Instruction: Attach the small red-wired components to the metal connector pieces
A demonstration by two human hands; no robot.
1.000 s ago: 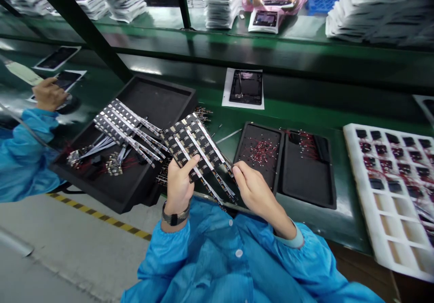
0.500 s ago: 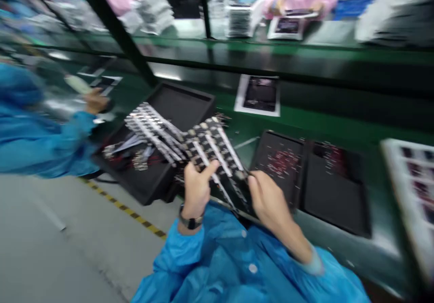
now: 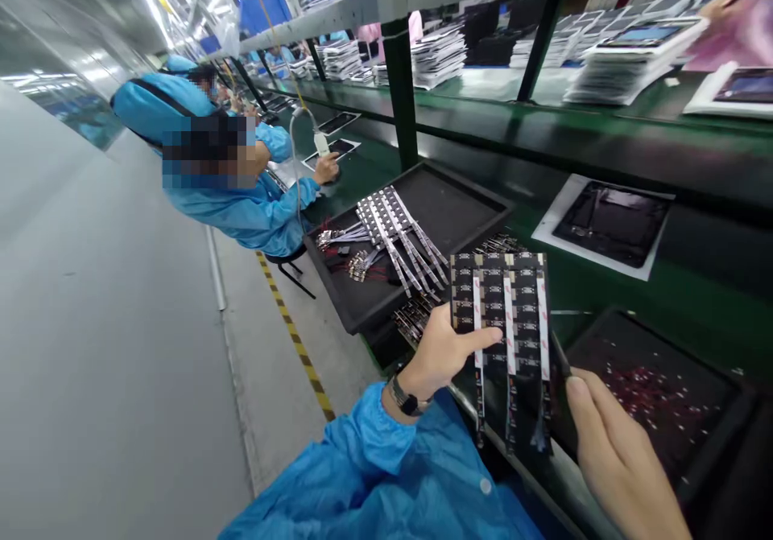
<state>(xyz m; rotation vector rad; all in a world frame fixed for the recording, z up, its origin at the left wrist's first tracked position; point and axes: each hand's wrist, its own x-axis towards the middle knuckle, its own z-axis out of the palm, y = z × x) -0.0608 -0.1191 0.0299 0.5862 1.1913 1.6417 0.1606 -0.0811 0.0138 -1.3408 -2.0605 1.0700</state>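
Note:
My left hand (image 3: 444, 351) grips a black sheet of small circuit pieces (image 3: 493, 315) with its thumb lying across the front. White strips run down the sheet, and their loose lower ends hang below it. To the right of the sheet, my right hand (image 3: 622, 447) is closed on a thin dark tool (image 3: 561, 355), its tip close to the sheet's right edge; the exact kind is unclear. Similar strip sheets (image 3: 392, 222) and bundles of white and red wires (image 3: 362, 265) lie in a black tray (image 3: 465, 190) beyond my left hand.
Another black tray (image 3: 595, 351) with small red-wired parts lies at right. A dark panel on a white sheet (image 3: 543, 222) is behind it. More strips (image 3: 416, 315) lie under the near tray's edge. A co-worker in blue (image 3: 241, 210) sits at left. A green post (image 3: 400, 97) rises behind the trays.
The view has swung left and up, bringing more of the co-worker and line into sight. The sheet stays in my left hand and now appears more upright; the dark tool remains in my right.

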